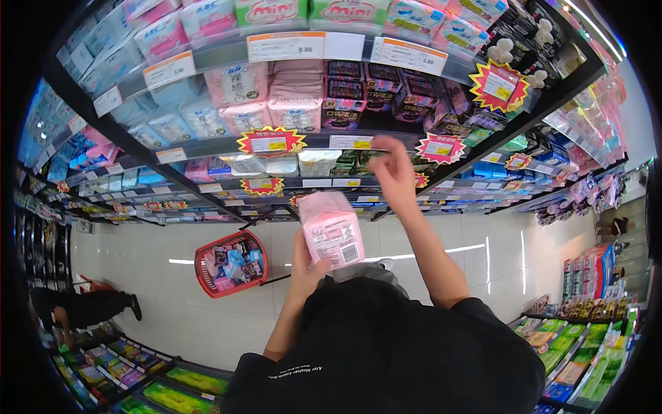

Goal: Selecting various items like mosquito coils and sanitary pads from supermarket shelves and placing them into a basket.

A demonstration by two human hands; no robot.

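My left hand point(309, 263) grips a pink plastic-wrapped pack point(332, 233) from below, in front of my body. A printed code and small writing show on the pack's near side. My right hand point(395, 173) is raised before the shelf edge with nothing in it, its fingers curled but apart and slightly blurred. It is nearest to a shelf price tag point(350, 142) and a red-and-yellow starburst sign point(439, 148). On the shelf behind stand pink sanitary-pad packs point(295, 106) and black boxes point(343, 106).
A red shopping basket point(231, 264) holding several packs stands on the tiled floor point(155, 248) to my left. Low display bins point(191, 380) stand behind me. At the far left, a person in black point(88, 306) bends over goods. More shelving point(589, 119) continues right.
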